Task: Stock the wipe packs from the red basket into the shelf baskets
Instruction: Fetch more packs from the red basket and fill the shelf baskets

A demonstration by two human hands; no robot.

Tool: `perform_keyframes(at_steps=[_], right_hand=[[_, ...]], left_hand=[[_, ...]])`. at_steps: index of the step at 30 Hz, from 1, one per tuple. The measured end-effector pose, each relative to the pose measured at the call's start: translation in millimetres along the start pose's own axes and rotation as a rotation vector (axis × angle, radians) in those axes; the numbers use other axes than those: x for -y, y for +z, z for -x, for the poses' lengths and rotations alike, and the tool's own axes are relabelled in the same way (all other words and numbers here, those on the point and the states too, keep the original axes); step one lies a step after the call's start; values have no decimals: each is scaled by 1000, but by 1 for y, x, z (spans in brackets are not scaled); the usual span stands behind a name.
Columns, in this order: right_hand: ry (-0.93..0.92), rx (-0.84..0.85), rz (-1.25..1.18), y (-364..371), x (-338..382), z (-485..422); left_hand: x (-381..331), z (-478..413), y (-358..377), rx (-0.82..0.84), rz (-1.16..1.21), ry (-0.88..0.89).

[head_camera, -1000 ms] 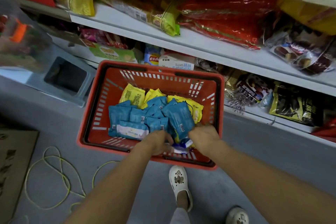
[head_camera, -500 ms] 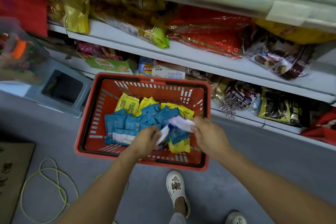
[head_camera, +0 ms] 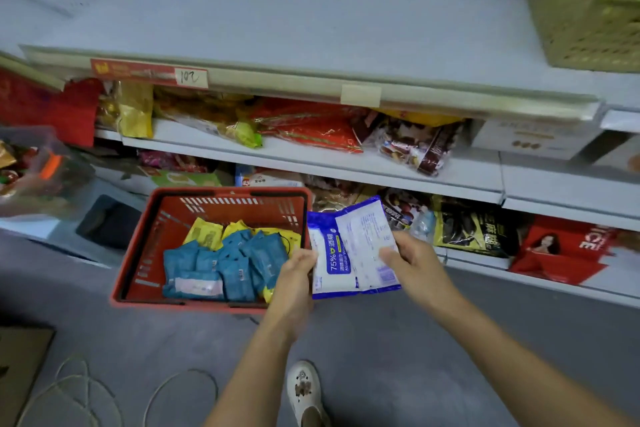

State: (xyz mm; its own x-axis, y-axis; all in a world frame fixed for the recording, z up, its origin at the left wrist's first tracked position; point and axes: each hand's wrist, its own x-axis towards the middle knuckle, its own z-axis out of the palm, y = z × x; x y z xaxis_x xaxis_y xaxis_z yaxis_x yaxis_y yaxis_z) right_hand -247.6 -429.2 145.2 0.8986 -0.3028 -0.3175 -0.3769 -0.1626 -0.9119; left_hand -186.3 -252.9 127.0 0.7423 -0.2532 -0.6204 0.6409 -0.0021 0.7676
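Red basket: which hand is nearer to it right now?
Left. The left hand sits at the red basket's near right corner, gripping the alcohol wipe packs' left edge; the right hand grips them farther right, clear of the basket.

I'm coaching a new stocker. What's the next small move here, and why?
Probably raise the white-and-blue wipe packs up and right toward the perforated shelf basket, which stands on the upper shelf. The left hand and right hand grip them clear of the red basket.
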Motion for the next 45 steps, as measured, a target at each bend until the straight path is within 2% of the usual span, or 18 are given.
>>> perform_keyframes(at_steps=[3,6,10,13,15,18,20,23,26,29,34,38,41,45], right_hand=[[-26,-34,2,-60,-9,33],[-39,-51,15,-128,-13,67],[0,-97,-63,-215,-22,105],[12,-169,-131,-269,-30,122],[-40,-245,-146,-300,-30,130],[-184,-454,-106,-343,-28,133],[-261,-616,49,-371,-29,132],[-421,-851,582,-412,-41,126],[-625,-837,828,-453,-58,108],[-690,-801,915,-501,-69,85],[-677,-683,761,-583,-57,49],[-617,-754,329,-639,-32,26],[-444,-775,28,-672,-5,14],[-110,-603,-141,-719,18,2]], left_hand=[[11,28,62,89,58,-21],[26,53,125,191,-48,9],[37,76,212,222,-177,63],[42,91,277,235,-156,77],[41,98,317,238,-126,64],[30,96,371,245,-105,34],[22,89,402,239,-121,50],[9,85,454,321,-58,50],[-9,81,507,538,23,-15],[-21,71,555,601,-32,39],[-42,41,628,550,-15,165],[-74,18,679,556,-66,298],[-91,9,707,574,-126,341],[-101,3,741,597,-188,390]])
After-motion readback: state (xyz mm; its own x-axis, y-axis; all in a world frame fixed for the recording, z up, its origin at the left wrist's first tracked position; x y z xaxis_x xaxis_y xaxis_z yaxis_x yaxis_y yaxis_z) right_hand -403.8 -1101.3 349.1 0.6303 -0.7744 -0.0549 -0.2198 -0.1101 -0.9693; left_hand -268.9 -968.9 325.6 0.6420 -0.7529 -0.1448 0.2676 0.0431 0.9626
